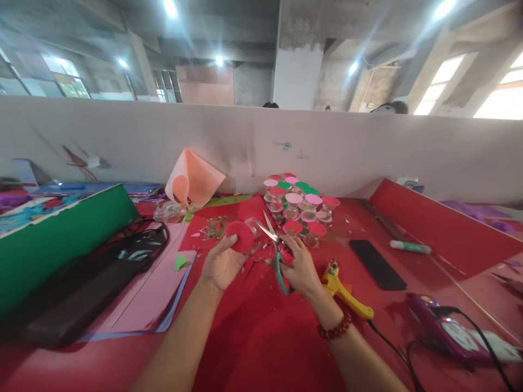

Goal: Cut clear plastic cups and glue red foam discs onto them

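The scissors [279, 256] are taken as the middle of the clock. Nearest, between four and five o'clock, dark red beads [335, 330] are worn on the right wrist. At four o'clock, a yellow glue gun [349, 299] is laid by the right arm, and a purple and white power strip [447, 329] is seen farther out. Between eight and nine, pink paper [143, 296] is stacked on the red table [61, 370], just beside a long black case [77, 299].

The green handles of the scissors are gripped by the right hand [301, 267], and the two blades are spread apart. At nine o'clock from them, a red paper circle [239, 238] is pinched by the left hand [224, 265], with the thumb pressed on its front. A clear cup [253, 227] is seen just behind the circle; whether they are joined cannot be told.

At three o'clock a black phone [378, 265] is laid flat. At one o'clock, small clear cups with round tops [295, 199] in red, pink and green are crowded together. At ten, a bent peach sheet [204, 179] is leaned near the white wall [347, 147].
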A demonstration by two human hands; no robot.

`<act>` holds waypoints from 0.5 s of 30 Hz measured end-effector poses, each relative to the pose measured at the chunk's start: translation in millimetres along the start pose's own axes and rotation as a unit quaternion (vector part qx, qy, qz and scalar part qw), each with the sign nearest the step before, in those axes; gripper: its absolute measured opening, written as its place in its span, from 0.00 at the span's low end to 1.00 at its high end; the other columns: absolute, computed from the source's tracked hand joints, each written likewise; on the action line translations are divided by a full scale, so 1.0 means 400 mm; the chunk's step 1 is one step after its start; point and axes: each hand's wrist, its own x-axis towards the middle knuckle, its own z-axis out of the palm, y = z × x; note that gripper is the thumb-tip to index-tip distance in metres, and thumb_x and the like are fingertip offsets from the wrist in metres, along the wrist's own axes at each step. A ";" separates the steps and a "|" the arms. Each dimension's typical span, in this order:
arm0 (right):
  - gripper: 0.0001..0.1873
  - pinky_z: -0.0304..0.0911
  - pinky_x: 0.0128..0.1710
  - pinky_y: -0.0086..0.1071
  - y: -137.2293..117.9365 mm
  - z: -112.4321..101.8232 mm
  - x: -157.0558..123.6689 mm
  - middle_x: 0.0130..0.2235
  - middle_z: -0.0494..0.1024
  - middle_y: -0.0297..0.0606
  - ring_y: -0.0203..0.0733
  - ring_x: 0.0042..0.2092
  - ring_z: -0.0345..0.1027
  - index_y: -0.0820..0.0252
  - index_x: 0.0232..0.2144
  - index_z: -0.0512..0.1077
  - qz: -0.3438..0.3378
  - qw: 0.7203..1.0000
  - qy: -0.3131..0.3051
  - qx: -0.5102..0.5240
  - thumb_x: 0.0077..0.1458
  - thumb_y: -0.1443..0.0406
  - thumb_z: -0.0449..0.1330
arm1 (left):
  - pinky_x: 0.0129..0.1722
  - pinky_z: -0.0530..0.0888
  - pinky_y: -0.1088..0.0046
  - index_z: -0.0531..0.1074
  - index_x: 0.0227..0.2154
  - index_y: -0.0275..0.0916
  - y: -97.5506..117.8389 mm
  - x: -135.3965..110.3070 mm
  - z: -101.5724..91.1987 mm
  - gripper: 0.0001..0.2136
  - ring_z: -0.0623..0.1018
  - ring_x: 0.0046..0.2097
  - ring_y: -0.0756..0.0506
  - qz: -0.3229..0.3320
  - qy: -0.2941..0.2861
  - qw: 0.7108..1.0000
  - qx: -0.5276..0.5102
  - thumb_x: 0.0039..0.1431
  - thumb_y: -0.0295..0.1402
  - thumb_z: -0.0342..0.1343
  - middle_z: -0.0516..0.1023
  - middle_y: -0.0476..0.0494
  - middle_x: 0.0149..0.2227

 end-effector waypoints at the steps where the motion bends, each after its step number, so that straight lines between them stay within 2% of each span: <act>1: 0.25 0.63 0.50 0.40 -0.001 -0.002 0.000 0.48 0.72 0.45 0.48 0.48 0.67 0.58 0.48 0.70 0.002 1.000 0.001 0.004 0.46 0.63 0.66 | 0.52 0.71 0.52 0.71 0.47 0.39 0.000 0.000 -0.001 0.18 0.78 0.49 0.38 -0.001 -0.003 1.000 0.009 0.51 0.25 0.57 0.81 0.41 0.41; 7: 0.23 0.66 0.44 0.35 -0.008 -0.009 -0.001 0.42 0.75 0.44 0.44 0.41 0.70 0.60 0.47 0.73 -0.009 1.000 0.010 0.028 0.47 0.62 0.66 | 0.53 0.71 0.51 0.71 0.48 0.40 -0.002 0.000 -0.004 0.20 0.77 0.50 0.37 -0.002 0.012 1.000 0.023 0.49 0.25 0.58 0.80 0.40 0.43; 15: 0.22 0.67 0.43 0.34 -0.007 -0.010 0.001 0.43 0.75 0.45 0.45 0.42 0.70 0.61 0.46 0.75 -0.009 0.999 0.019 0.037 0.47 0.62 0.66 | 0.52 0.72 0.51 0.71 0.46 0.39 0.000 -0.001 -0.005 0.18 0.77 0.49 0.37 0.004 0.005 0.999 0.034 0.49 0.26 0.59 0.80 0.42 0.41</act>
